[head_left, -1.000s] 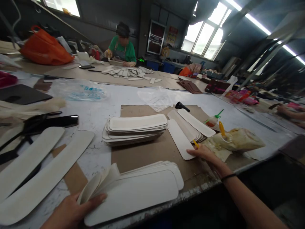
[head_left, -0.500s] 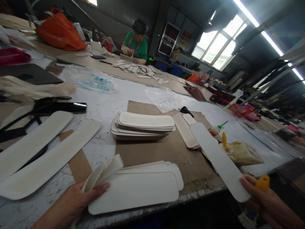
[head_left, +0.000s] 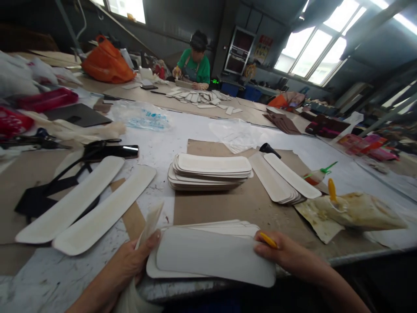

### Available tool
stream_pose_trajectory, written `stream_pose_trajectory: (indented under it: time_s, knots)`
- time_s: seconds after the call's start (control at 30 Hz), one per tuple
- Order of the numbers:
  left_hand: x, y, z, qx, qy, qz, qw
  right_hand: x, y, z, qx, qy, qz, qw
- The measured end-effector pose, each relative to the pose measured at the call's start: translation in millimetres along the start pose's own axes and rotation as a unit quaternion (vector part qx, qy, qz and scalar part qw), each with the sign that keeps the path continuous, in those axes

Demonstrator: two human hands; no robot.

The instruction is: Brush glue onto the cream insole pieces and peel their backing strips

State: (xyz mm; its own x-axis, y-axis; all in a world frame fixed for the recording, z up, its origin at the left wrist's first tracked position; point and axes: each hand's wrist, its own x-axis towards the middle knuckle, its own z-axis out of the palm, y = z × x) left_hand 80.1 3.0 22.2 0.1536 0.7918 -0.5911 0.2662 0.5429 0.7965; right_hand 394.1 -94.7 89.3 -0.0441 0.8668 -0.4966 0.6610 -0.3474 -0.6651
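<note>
My right hand (head_left: 276, 250) is closed on the right end of a long white rounded panel (head_left: 211, 254), with a yellow handle (head_left: 269, 240) also in its grip. That panel is over a small fanned stack of similar panels (head_left: 250, 228) at the table's front edge. My left hand (head_left: 138, 261) is closed round a pale, thin, curled strip (head_left: 152, 221), which hangs out below the fist. Its thumb reaches the panel's left end. The lower part of the yellow-handled tool is hidden behind the panel and hand.
Behind stands a neat pile of cream panels (head_left: 213, 164) on brown board (head_left: 208, 213). More panels (head_left: 276, 182) lie right, beside a stained bag (head_left: 368, 211) and a green-tipped bottle (head_left: 317, 176). Two long panels (head_left: 107, 208) lie left. A person in green (head_left: 195, 65) works at the far table.
My right hand has come in from the right, carrying the white panel from the right-hand stack to the front stack. My left hand stays by the front stack. The view has turned left.
</note>
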Motion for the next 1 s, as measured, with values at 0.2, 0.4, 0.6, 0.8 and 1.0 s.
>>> stream_pose_trajectory:
  time_s: [0.2, 0.4, 0.6, 0.8, 1.0]
  knots:
    - [-4.8, 12.7, 4.1, -0.069, -0.001, -0.029, 0.997, 11.7, -18.4, 6.8, -0.118, 0.027, 0.013, 0.993]
    - [-14.2, 24.4, 7.6, -0.050, 0.029, -0.066, 0.996, 8.9, -5.7, 10.7, -0.148, 0.160, 0.041, 0.975]
    - [-11.8, 21.5, 7.0, 0.007, 0.041, -0.065, 0.997, -4.4, 20.8, 10.9, -0.053, 0.168, 0.102, 0.979]
    - [-16.1, 28.9, 12.4, 0.004, 0.042, -0.067, 0.997, -0.3, 11.7, 15.5, -0.014, 0.122, 0.082, 0.989]
    - [-16.9, 23.4, 15.3, -0.008, 0.098, -0.101, 0.990, 5.0, 5.9, 24.6, -0.061, 0.127, 0.094, 0.986]
